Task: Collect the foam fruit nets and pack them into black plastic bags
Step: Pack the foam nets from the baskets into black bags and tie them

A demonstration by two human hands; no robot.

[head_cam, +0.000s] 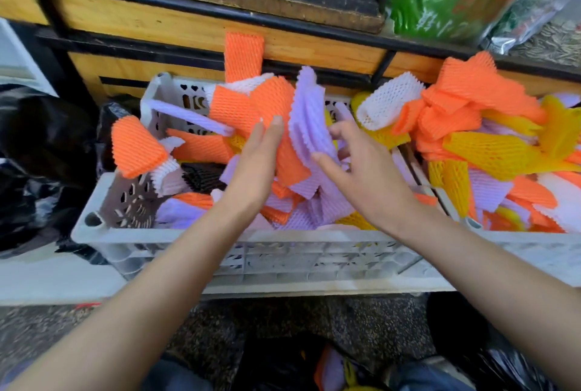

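Left hand (257, 158) flat, fingers straight, pressed against ribbed orange foam fruit nets (251, 108). Right hand (358, 170) spread, thumb and fingers either side of the lower edge of an upright stack of lilac foam fruit nets (309, 120); cannot tell whether it has closed on them. Together the hands look to be squeezing one bunch. The bunch stands over the middle of a white perforated plastic crate (157, 239), with more loose nets at its far-left corner and along its near edge. A second crate (540, 246), just beside the right edge, is heaped with orange and yellow nets (490, 151). A crumpled black plastic bag (283, 362) lies on the floor below the near edge, a few nets showing inside. Judgement: packing begun, bulk of nets still unbagged.
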